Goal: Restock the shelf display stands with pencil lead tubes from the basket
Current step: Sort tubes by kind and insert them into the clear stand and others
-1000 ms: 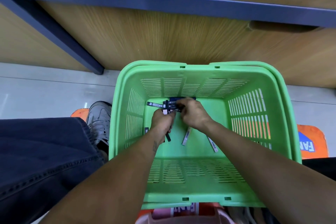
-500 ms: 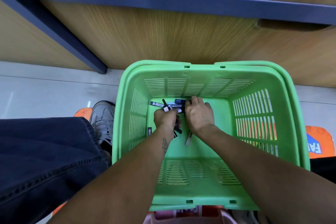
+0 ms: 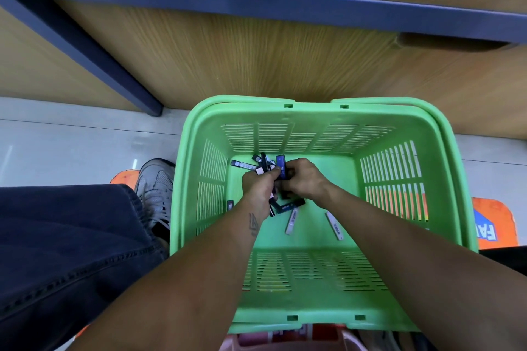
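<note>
A green slatted basket point(image 3: 405, 114) stands on the floor below me. Both hands reach down into it. My left hand point(image 3: 258, 185) grips a fanned bunch of several dark pencil lead tubes point(image 3: 263, 164) that stick out above and below the fist. My right hand point(image 3: 303, 179) is right against it and pinches a blue lead tube point(image 3: 281, 164) among that bunch. Two grey tubes lie loose on the basket floor, one point(image 3: 291, 221) near the middle and one point(image 3: 334, 226) to its right. The display stands are out of view.
A wooden shelf unit with a dark blue front edge point(image 3: 285, 6) rises just beyond the basket. My jeans-clad leg point(image 3: 62, 251) and grey shoe point(image 3: 156, 188) are at the left. An orange floor sticker point(image 3: 496, 222) lies right of the basket.
My right hand has lifted from the basket floor and now pinches a blue tube against the bunch in the left hand. The two loose grey tubes show again.
</note>
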Demonstrator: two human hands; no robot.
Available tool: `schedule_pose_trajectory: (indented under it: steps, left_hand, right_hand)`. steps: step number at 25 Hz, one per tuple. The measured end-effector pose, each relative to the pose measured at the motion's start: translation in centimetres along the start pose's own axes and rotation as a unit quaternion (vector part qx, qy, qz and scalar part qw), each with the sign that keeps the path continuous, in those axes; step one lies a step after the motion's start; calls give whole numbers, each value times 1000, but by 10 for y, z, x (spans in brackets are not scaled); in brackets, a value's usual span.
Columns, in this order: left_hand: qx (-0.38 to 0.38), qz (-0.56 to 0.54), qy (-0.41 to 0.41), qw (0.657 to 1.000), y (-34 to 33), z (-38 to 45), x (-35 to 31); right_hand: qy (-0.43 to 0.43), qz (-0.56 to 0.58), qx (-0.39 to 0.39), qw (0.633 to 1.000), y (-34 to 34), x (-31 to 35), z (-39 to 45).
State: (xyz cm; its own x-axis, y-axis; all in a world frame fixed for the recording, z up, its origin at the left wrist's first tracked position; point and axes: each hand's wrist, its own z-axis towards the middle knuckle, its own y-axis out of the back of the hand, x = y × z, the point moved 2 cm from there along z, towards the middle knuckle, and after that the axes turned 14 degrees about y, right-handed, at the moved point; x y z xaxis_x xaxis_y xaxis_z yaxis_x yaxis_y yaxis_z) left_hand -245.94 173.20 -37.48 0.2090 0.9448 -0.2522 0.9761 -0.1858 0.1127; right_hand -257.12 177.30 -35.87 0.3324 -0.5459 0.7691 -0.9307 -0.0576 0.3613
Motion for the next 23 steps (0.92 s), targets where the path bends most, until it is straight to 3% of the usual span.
schedule_pose_trajectory:
  steps: [3, 8, 12, 15, 17, 23]
  left_hand:
    - [9, 21, 2, 1000, 2, 2, -2]
    - [89, 10, 4, 996, 9, 0, 5]
    - [106, 22, 3, 994, 9, -16, 2]
    - [87, 69, -14, 994, 13, -24, 0]
    - [115, 106, -25, 987, 15, -34, -3]
    - [250, 201, 7, 947, 16, -66, 3]
  right_hand:
    - [-6, 172, -6, 985, 4, -3, -12]
    - [-27, 268, -15, 963, 14, -8, -24]
    - [-36, 297, -10, 954, 20, -4, -32]
    - [-59, 212, -32, 975, 33, -2, -33]
    - [-48, 182, -55, 981, 43, 2, -38]
    - [6, 347, -70, 935, 44, 24, -54]
